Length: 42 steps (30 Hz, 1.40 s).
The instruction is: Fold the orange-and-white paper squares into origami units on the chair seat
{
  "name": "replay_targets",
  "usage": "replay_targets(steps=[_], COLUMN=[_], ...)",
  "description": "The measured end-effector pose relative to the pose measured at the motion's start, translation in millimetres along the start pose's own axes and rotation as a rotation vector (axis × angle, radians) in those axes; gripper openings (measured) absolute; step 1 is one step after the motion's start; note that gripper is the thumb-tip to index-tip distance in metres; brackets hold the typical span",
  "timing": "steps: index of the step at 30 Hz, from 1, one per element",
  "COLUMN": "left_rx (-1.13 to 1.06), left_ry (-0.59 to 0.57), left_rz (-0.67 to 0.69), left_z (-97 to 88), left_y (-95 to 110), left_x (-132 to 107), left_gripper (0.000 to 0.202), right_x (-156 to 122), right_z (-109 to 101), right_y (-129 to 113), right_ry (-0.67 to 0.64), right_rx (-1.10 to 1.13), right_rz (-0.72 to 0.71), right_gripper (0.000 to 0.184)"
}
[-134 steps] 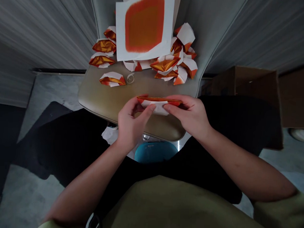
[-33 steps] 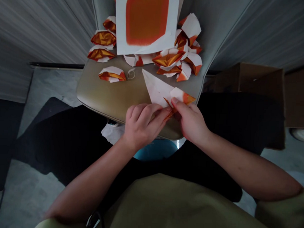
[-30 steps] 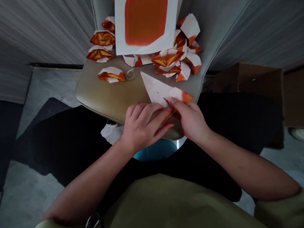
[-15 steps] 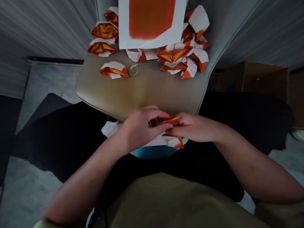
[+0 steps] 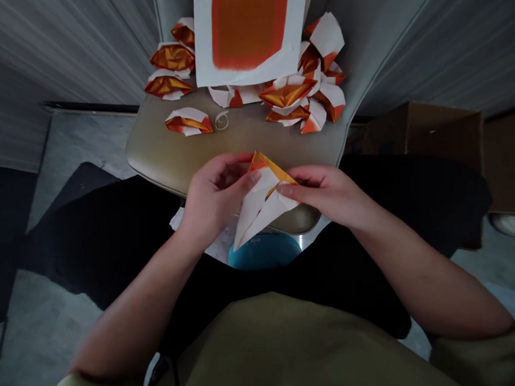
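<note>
Your left hand (image 5: 210,197) and right hand (image 5: 331,193), fingers closed, pinch the folded white-orange-gold paper triangle (image 5: 258,209) above the tan padded seat (image 5: 168,156).

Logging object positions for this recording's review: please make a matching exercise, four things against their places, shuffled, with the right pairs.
1. folded paper
2. curled pale band
3. blue object
4. cardboard box

A. lying on the seat
B. at the view's right side
C. between left hand and right hand
D. below the seat's near edge in view

Pairs: 1-C; 2-A; 3-D; 4-B
</note>
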<state>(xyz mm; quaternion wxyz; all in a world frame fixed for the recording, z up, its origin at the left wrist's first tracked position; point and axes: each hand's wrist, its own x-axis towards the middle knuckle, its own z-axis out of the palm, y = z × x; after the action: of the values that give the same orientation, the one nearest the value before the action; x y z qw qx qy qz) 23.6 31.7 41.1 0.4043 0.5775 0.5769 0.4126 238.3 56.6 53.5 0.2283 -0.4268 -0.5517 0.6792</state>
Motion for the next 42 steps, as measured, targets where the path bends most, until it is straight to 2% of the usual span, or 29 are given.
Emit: replay_targets(steps=[3,5,7,10,12,19,24,30,34,36,38,40,42], left_rx=[-0.016,0.015,0.061,0.136,0.169,0.202,0.163,0.127,0.195,0.309,0.468,0.587,0.635], left_ry=[0.054,0.035,-0.069,-0.251,-0.304,-0.426,-0.36,-0.222,-0.067,0.031,0.12,0.156,0.15], left_rz=[0.094,0.184,0.28,0.399,0.431,0.408,0.42,0.404,0.381,0.469,0.624,0.754,0.804], left_z=[0.4,-4.3,-12.8,-25.7,-30.1,-29.9,-26.9,-13.2,-3.1,-0.6,-0.1,-0.5,-0.8], left_y=[-4.4,-3.8,-0.5,5.1,7.0,4.0,0.0,-2.8,-6.0,-9.0,-11.6,-13.1,-13.7], left_x=[-2.0,-3.2,-3.7,-3.9,-4.8,-8.8,-8.5,-11.2,-17.1,-18.6,-18.6,-17.7,-16.8], left_gripper=[0.035,0.027,0.019,0.02,0.021,0.025,0.012,0.006,0.023,0.033,0.035,0.035,0.036], right_x=[2.0,2.2,1.5,-0.4,-1.6,-3.3,-5.7,-9.1,-9.0,-9.4,-10.3,-11.3,-12.3], right_z=[-2.7,-5.5,-8.4,-10.6,-10.1,-7.1,-2.9,6.6,5.2,3.1,0.8,-1.3,-3.0], right_y=[4.6,5.4,5.2,4.5,4.3,2.3,1.9,1.3,0.8,1.4,2.6,4.0,5.4], right_ry=[0.124,0.17,0.194,0.198,0.187,0.177,0.149,0.12,0.11,0.145,0.191,0.216,0.217], right_rx=[-0.03,-0.025,-0.01,0.003,0.001,-0.007,-0.108,-0.431,-0.579,-0.622,-0.652,-0.686,-0.732], right_rz=[0.012,0.02,0.017,0.006,0.01,-0.002,-0.044,-0.159,-0.247,-0.277,-0.3,-0.322,-0.345], right_gripper=[0.023,0.021,0.02,0.021,0.022,0.028,0.027,0.032,0.034,0.033,0.035,0.038,0.041])
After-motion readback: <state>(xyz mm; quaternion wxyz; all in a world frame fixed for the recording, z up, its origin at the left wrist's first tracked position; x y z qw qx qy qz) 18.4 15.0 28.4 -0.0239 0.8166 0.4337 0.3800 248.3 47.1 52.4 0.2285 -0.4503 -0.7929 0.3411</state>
